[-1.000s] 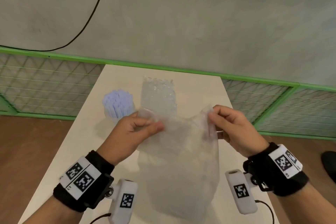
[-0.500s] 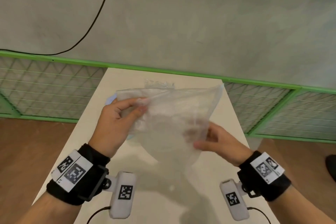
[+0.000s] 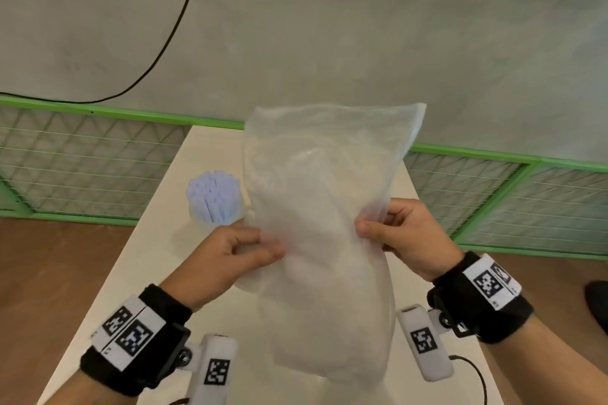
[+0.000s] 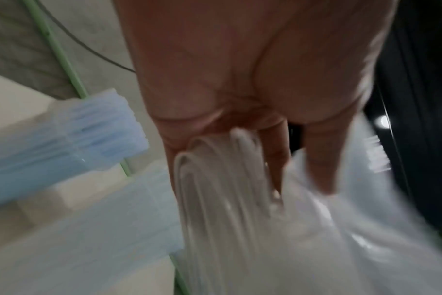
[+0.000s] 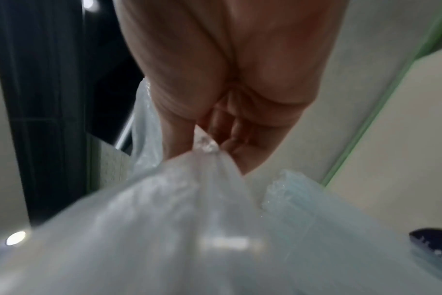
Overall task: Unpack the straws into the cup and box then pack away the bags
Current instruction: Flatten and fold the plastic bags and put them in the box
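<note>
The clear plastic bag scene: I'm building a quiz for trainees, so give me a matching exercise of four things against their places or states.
Things:
1. translucent clear plastic bag
2. bundle of pale blue straws
3. left hand
4. black cable

Places or states:
A. runs across the grey wall
B. stands upright on the table, left of the bag
C. held up over the table between both hands
D. pinches the bag's left edge

Pairs: 1-C, 2-B, 3-D, 4-A

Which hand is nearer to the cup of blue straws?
Left. The left hand pinches the plastic bag just in front of the cup of blue straws; the right hand grips the bag's far side.
</note>
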Demonstrator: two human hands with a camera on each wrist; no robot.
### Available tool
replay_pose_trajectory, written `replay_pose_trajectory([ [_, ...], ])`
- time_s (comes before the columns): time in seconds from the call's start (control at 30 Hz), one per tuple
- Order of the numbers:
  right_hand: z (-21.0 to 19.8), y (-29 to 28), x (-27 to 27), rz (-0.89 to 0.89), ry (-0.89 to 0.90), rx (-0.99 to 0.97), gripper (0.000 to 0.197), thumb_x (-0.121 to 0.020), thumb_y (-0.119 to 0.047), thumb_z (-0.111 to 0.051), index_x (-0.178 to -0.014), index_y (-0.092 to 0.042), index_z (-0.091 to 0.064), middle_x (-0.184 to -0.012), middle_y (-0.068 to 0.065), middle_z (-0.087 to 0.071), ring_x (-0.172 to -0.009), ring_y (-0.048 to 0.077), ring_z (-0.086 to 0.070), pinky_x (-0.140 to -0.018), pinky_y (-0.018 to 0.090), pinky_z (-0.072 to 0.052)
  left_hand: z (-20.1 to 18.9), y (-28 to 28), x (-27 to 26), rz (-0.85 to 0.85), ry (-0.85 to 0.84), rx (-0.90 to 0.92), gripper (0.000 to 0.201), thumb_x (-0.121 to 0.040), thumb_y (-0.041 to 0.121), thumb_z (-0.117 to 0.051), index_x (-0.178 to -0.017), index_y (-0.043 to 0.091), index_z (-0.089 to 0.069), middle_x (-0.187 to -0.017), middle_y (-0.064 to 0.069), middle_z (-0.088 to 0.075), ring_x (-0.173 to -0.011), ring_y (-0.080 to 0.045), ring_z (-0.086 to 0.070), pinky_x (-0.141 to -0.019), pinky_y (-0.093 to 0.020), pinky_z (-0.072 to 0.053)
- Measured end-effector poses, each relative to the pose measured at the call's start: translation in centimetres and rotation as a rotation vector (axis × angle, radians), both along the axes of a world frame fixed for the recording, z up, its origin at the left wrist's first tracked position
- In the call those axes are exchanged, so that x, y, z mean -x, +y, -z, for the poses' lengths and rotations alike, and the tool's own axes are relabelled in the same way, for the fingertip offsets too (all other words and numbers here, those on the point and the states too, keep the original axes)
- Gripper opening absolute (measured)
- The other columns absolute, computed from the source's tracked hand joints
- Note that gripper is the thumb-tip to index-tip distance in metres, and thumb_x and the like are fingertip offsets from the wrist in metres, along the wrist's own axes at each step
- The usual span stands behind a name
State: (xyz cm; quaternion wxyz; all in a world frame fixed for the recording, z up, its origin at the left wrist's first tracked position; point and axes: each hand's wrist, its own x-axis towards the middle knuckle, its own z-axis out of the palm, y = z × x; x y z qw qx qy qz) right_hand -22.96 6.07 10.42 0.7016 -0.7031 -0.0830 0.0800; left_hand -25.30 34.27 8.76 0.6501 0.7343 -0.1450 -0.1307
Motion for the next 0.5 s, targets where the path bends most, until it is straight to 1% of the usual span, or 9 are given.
replay_pose_trajectory([
  [0.03, -0.2, 0.0, -0.2, 0.068, -0.036, 0.022, 0.021, -0.062, -0.029, -0.085, -0.077, -0.016, -0.078, -0.075, 0.007, -0.073, -0.065, 0.016, -0.065, -0.057, 0.026, -0.054, -0.1, -0.2, -0.2, -0.028, 0.01, 0.029, 0.016, -0.081, 0.034, -0.065, -0.076, 0.034, -0.08, -0.094, 0.011, -0.076, -0.091, 0.001, -0.067, -0.08, -0.014, -0.048],
  [0.07, -0.4, -0.2, -0.4, 0.135, -0.072, 0.012, 0.019, -0.064, -0.028, -0.083, -0.078, -0.016, -0.078, -0.075, 0.006, -0.073, -0.064, 0.015, -0.063, -0.056, 0.025, -0.052, -0.1, -0.2, -0.4, -0.053, 0.023, 0.054, 0.02, -0.083, 0.028, -0.061, -0.083, 0.031, -0.081, -0.1, 0.007, -0.076, -0.097, -0.002, -0.068, -0.084, -0.016, -0.048],
  [0.13, -0.6, -0.8, -0.5, 0.195, -0.095, -0.072, 0.031, -0.062, -0.038, -0.085, -0.084, -0.017, -0.078, -0.082, 0.006, -0.073, -0.066, 0.013, -0.063, -0.055, 0.023, -0.051, -0.3, -0.1, -0.7, -0.064, 0.062, 0.096, 0.026, -0.092, 0.024, -0.055, -0.097, 0.023, -0.08, -0.112, 0.002, -0.074, -0.112, -0.011, -0.065, -0.098, -0.028, -0.046],
  [0.17, -0.5, -1.0, -0.4, 0.161, -0.063, -0.125, 0.037, -0.063, -0.041, -0.084, -0.092, -0.019, -0.077, -0.089, 0.008, -0.074, -0.071, 0.014, -0.066, -0.059, 0.025, -0.054, -0.4, -0.1, -0.8, -0.065, 0.09, 0.118, 0.028, -0.096, 0.022, -0.051, -0.099, 0.02, -0.079, -0.114, 0.0, -0.073, -0.115, -0.015, -0.065, -0.1, -0.034, -0.044],
  [0.23, -0.5, -1.1, 0.1, 0.011, 0.055, -0.178, 0.039, -0.071, -0.033, -0.077, -0.108, -0.023, -0.072, -0.104, 0.014, -0.073, -0.082, 0.023, -0.07, -0.069, 0.035, -0.06, -0.5, -0.1, -1.0, -0.081, 0.138, 0.136, 0.03, -0.1, 0.021, -0.048, -0.101, 0.02, -0.079, -0.116, -0.001, -0.073, -0.116, -0.023, -0.064, -0.093, -0.04, -0.043],
  [0.3, -0.3, -1.2, 0.5, -0.097, 0.123, -0.139, 0.042, -0.073, -0.026, -0.077, -0.114, -0.022, -0.068, -0.103, 0.019, -0.072, -0.078, 0.029, -0.071, -0.07, 0.038, -0.06, -0.8, -0.2, -1.2, -0.083, 0.158, 0.131, 0.032, -0.095, 0.03, -0.048, -0.102, 0.023, -0.078, -0.118, 0.0, -0.072, -0.116, -0.03, -0.062, -0.083, -0.042, -0.039],
  [0.37, -0.3, -1.2, 0.5, -0.073, 0.085, -0.062, 0.039, -0.072, -0.026, -0.08, -0.108, -0.015, -0.07, -0.092, 0.02, -0.073, -0.068, 0.029, -0.07, -0.062, 0.034, -0.058, -1.3, -0.2, -1.2, -0.064, 0.16, 0.135, 0.039, -0.083, 0.047, -0.052, -0.106, 0.026, -0.077, -0.119, 0.001, -0.071, -0.113, -0.032, -0.061, -0.082, -0.046, -0.037],
  [0.43, -0.4, -1.1, 0.5, 0.022, 0.035, 0.01, 0.026, -0.072, -0.02, -0.078, -0.095, -0.011, -0.071, -0.084, 0.018, -0.073, -0.06, 0.025, -0.068, -0.057, 0.032, -0.056, -1.8, -0.5, -1.0, -0.04, 0.11, 0.105, 0.046, -0.075, 0.057, -0.064, -0.105, 0.025, -0.077, -0.117, 0.001, -0.072, -0.113, -0.026, -0.064, -0.092, -0.048, -0.046],
  [0.5, -0.6, -0.9, 0.4, 0.095, -0.01, 0.054, 0.019, -0.068, -0.018, -0.077, -0.086, -0.012, -0.073, -0.077, 0.013, -0.073, -0.056, 0.021, -0.067, -0.052, 0.029, -0.055, -2.1, -0.9, -1.1, -0.06, 0.035, 0.054, 0.036, -0.081, 0.049, -0.072, -0.105, 0.022, -0.078, -0.116, 0.003, -0.073, -0.113, -0.014, -0.065, -0.105, -0.041, -0.047],
])
